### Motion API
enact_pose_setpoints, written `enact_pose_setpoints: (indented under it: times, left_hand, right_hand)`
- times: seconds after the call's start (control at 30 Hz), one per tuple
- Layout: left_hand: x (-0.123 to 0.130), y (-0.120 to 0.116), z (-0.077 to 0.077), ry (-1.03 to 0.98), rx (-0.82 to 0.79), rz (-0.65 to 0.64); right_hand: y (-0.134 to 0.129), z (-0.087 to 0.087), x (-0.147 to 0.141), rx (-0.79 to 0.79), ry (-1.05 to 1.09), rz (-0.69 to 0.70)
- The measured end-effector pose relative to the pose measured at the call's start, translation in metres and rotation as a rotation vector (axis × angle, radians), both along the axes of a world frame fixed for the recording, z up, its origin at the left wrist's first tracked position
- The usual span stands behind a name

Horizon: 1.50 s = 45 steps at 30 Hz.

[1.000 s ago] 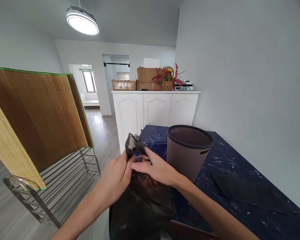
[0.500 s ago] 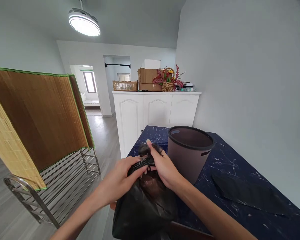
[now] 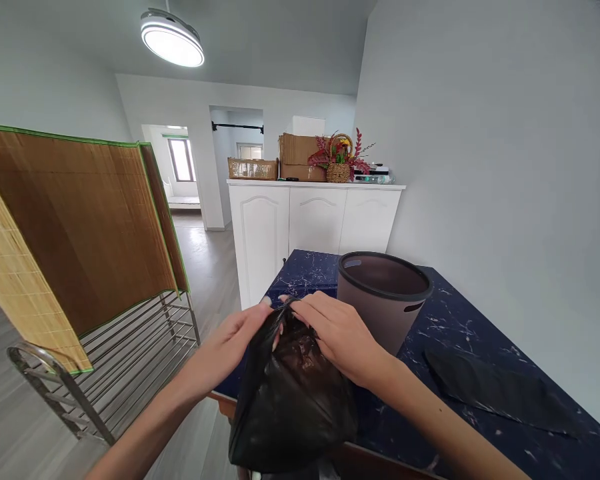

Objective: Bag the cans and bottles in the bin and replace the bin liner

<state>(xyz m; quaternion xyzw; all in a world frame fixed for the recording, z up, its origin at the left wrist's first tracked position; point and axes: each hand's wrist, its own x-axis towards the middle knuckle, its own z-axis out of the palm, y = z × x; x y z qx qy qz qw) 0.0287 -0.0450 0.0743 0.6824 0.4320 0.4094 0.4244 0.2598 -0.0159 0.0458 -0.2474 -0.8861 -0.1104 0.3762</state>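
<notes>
A filled black plastic bag [image 3: 300, 413] sits at the front edge of the dark blue marbled table [image 3: 310, 267]. Its gathered top is between my hands. My left hand [image 3: 237, 337] is closed on the left side of the bag's neck, and my right hand [image 3: 337, 333] grips the right side, fingers curled over the plastic. Some fingertips are hidden by the bag. Just beyond my right hand stands a brownish bin [image 3: 375, 313] with a black rim, upright. To the right, a folded black plastic sheet or bag [image 3: 495, 387] lies flat on the table.
A white cabinet [image 3: 315, 217] behind the table carries cardboard boxes [image 3: 303, 157] and a flower basket [image 3: 338, 172]. At left, a bamboo mat [image 3: 90, 227] hangs over a metal rack [image 3: 130, 347]. A grey wall [image 3: 505, 167] borders the table's right side.
The bag's neck, bunched up between my fingers before, is now spread more loosely. My right hand has turned palm down over it, and my left hand has shifted slightly up and left.
</notes>
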Motion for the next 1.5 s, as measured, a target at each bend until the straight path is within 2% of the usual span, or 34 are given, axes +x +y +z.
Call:
enact_pose_setpoints:
  times: [0.23,0.33,0.53,0.73,0.9,1.0,1.1,1.2,1.33,1.5]
  left_hand:
    - [0.006,0.016,0.004,-0.188,-0.168,0.048]
    - [0.011,0.023,0.004,-0.268,-0.234,-0.002]
    - [0.016,0.03,-0.006,-0.386,-0.187,0.048]
    - [0.006,0.03,-0.014,-0.467,-0.2,0.114]
    - [-0.008,0.033,-0.039,-0.506,-0.214,0.229]
    - [-0.002,0.032,-0.056,-0.543,-0.232,0.255]
    - [0.014,0.028,-0.064,-0.609,-0.23,0.227]
    - [0.026,0.025,-0.063,-0.658,-0.191,0.226]
    - [0.033,0.021,-0.058,-0.674,-0.177,0.236]
    - [0.034,0.015,-0.053,-0.619,-0.165,0.277]
  right_hand:
    - [-0.003,-0.008,-0.02,0.171,0.078,-0.07]
    - [-0.003,-0.008,-0.025,0.191,0.051,-0.069]
    - [-0.004,-0.014,-0.019,0.168,0.116,-0.058]
    - [-0.008,-0.044,0.005,0.169,0.213,0.0]
    - [-0.031,-0.078,0.026,-0.003,0.286,-0.165]
    - [-0.046,-0.09,0.033,-0.121,0.321,-0.23]
    - [-0.057,-0.082,0.034,-0.293,0.364,-0.289]
    - [-0.063,-0.057,0.029,-0.411,0.42,-0.288]
    - [-0.056,-0.03,0.012,-0.409,0.287,-0.165]
    - [-0.034,-0.027,-0.007,-0.355,0.119,-0.106]
